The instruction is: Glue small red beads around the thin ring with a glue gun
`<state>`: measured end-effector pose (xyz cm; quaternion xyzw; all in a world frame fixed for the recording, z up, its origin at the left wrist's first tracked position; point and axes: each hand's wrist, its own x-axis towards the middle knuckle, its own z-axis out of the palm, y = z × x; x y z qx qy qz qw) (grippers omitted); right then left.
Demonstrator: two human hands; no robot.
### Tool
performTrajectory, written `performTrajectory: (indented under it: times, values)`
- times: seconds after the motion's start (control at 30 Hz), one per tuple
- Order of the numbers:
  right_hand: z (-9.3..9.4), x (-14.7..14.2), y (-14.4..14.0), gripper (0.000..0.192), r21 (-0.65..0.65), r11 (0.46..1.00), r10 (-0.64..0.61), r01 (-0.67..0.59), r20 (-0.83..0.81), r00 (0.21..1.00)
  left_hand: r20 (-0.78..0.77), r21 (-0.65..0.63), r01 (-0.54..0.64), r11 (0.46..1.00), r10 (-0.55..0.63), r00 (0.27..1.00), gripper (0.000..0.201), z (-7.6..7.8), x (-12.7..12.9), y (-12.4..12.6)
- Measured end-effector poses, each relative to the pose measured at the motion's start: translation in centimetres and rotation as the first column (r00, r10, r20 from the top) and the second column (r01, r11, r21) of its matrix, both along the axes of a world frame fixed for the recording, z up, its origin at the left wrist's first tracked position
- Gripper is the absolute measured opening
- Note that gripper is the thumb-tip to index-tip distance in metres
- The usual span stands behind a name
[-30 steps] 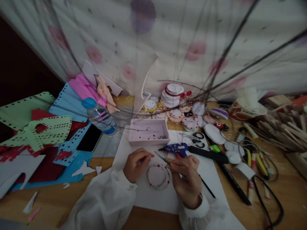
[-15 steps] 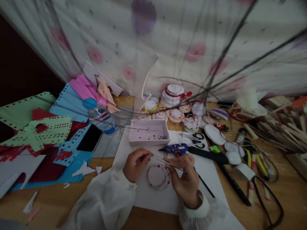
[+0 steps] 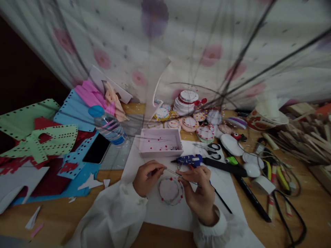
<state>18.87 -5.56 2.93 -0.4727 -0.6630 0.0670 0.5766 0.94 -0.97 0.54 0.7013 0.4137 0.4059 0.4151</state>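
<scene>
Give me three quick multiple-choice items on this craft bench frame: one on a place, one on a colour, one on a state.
1. Where is the round disc?
A. between the hands
B. inside the tray
C. on the phone

2. What colour is the glue gun body?
A. yellow
B. blue
C. white

3. How does the water bottle stand?
A. upright, uncapped
B. crushed flat
C. lying down, capped

Answers: 1 A, it lies on the white sheet between the left hand and right hand. 2 B, its body shows blue. 3 C, it lies sideways with its blue cap on.
</scene>
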Motion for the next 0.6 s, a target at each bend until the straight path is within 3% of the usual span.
performTrajectory:
  times: [0.23, 0.43, 0.6]
  values:
    - [0.21, 0.06, -0.33, 0.02, 0.022, 1.0, -0.006, 0.007, -0.02, 1.0, -0.002, -0.011, -0.045, 0.999, 0.045, 0.999, 0.014, 0.22, 0.09, 0.0]
    - [0.14, 0.1, -0.6, 0.023, 0.039, 0.999, -0.003, 0.001, 0.055, 0.999, 0.002, -0.025, -0.04, 0.999, 0.04, 0.999, 0.015, 0.34, 0.07, -0.02]
    - [0.13, -0.14, -0.44, 0.02, 0.02, 1.0, -0.01, 0.01, -0.001, 1.0, 0.011, -0.045, -0.041, 0.998, 0.042, 0.999, 0.018, 0.47, -0.06, -0.01]
